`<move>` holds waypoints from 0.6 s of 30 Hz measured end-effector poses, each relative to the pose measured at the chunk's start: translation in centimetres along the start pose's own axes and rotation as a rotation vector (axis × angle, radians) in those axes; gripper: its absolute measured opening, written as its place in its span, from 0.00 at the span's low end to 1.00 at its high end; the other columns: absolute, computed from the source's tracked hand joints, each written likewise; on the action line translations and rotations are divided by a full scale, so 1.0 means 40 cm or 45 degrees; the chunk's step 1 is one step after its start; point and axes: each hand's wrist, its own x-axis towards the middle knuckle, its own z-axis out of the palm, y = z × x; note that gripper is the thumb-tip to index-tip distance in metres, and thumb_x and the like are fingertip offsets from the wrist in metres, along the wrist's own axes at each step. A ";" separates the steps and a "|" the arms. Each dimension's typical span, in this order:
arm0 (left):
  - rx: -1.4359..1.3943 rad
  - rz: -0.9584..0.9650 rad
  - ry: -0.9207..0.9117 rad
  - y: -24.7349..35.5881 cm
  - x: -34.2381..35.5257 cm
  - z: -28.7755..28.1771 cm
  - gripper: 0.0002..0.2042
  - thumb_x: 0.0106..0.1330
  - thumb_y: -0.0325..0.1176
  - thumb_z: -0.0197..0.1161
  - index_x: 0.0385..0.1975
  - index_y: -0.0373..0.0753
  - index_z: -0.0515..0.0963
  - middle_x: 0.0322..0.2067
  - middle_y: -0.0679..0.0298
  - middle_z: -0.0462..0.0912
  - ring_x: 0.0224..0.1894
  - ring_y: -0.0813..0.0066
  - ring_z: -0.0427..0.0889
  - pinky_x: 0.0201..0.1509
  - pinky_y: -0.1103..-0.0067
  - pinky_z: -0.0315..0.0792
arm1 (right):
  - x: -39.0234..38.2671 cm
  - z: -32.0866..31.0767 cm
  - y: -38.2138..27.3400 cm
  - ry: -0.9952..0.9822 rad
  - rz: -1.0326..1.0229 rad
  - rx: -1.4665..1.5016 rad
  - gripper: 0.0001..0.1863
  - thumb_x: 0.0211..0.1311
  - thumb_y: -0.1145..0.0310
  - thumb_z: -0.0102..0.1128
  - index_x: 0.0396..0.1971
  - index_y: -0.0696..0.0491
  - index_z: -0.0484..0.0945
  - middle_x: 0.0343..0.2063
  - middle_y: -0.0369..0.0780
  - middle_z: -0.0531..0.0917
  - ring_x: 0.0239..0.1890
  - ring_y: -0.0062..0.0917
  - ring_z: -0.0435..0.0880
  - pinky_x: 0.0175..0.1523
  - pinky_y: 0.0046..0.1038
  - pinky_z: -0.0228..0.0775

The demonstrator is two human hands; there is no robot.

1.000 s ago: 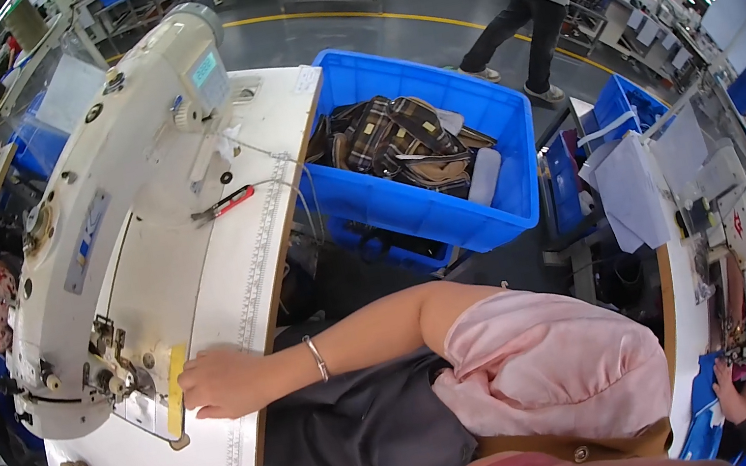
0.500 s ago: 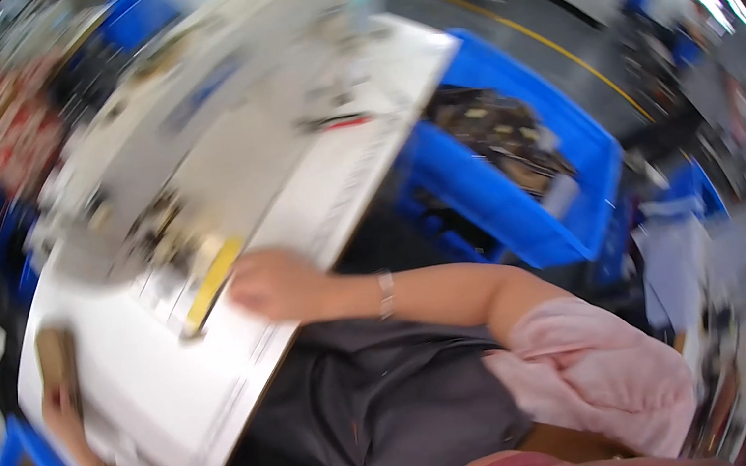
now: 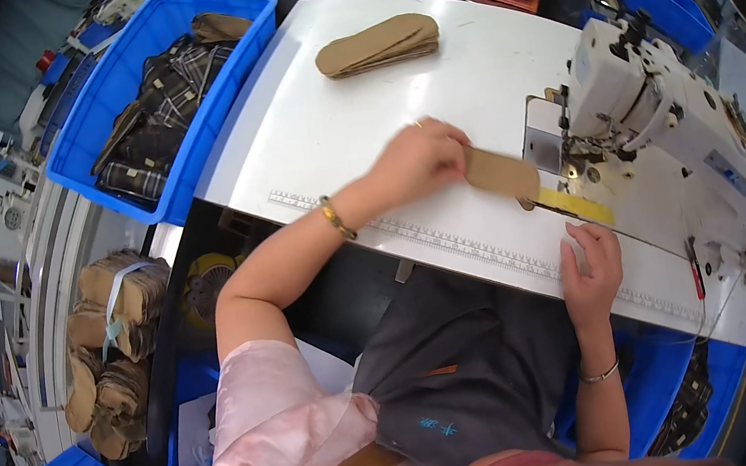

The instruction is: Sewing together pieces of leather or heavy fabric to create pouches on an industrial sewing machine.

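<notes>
Left hand (image 3: 420,160) gripped tan piece (image 3: 501,174) flat on surface (image 3: 324,122), feeding it toward sewing machine (image 3: 661,112), probably for alignment. Right hand (image 3: 589,260) lay loose, empty, on the surface edge.

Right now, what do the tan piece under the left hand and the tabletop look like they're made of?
The tan piece looks like matte fabric or faux leather: flat, thin, no shine, held by the left hand. The tabletop looks like smooth white laminate with a faint sheen, though painted wood is possible.
</notes>
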 end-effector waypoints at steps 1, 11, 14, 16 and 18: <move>-0.063 0.015 -0.108 0.019 -0.034 0.031 0.05 0.56 0.30 0.71 0.26 0.42 0.80 0.46 0.64 0.84 0.51 0.63 0.80 0.54 0.69 0.73 | 0.014 0.020 -0.020 -0.013 -0.028 0.030 0.12 0.57 0.76 0.66 0.43 0.57 0.84 0.41 0.44 0.83 0.43 0.36 0.81 0.47 0.32 0.74; 0.719 -0.274 0.626 -0.151 -0.068 -0.311 0.19 0.58 0.38 0.75 0.45 0.38 0.81 0.51 0.55 0.82 0.55 0.53 0.79 0.60 0.65 0.71 | 0.014 0.070 -0.046 -0.474 -0.270 -0.287 0.33 0.59 0.55 0.67 0.59 0.60 0.75 0.62 0.47 0.76 0.65 0.43 0.71 0.70 0.46 0.58; 0.788 -0.904 0.966 -0.361 -0.118 -0.512 0.29 0.54 0.45 0.77 0.53 0.36 0.78 0.54 0.49 0.80 0.58 0.51 0.77 0.63 0.64 0.70 | 0.015 0.044 -0.048 -0.475 -0.260 -0.326 0.32 0.60 0.54 0.66 0.59 0.60 0.75 0.62 0.47 0.76 0.65 0.44 0.71 0.69 0.46 0.59; 0.607 -1.515 1.093 -0.464 -0.177 -0.629 0.41 0.48 0.52 0.79 0.60 0.36 0.73 0.59 0.46 0.75 0.63 0.48 0.73 0.67 0.63 0.67 | 0.015 0.047 -0.051 -0.477 -0.270 -0.332 0.32 0.61 0.53 0.65 0.58 0.60 0.75 0.62 0.47 0.76 0.65 0.44 0.71 0.69 0.46 0.60; 0.380 -1.958 1.102 -0.557 -0.231 -0.674 0.50 0.43 0.58 0.80 0.65 0.35 0.68 0.65 0.45 0.68 0.67 0.46 0.67 0.71 0.62 0.64 | 0.016 0.052 -0.050 -0.495 -0.266 -0.362 0.32 0.62 0.51 0.64 0.58 0.60 0.75 0.62 0.47 0.76 0.65 0.44 0.71 0.68 0.47 0.61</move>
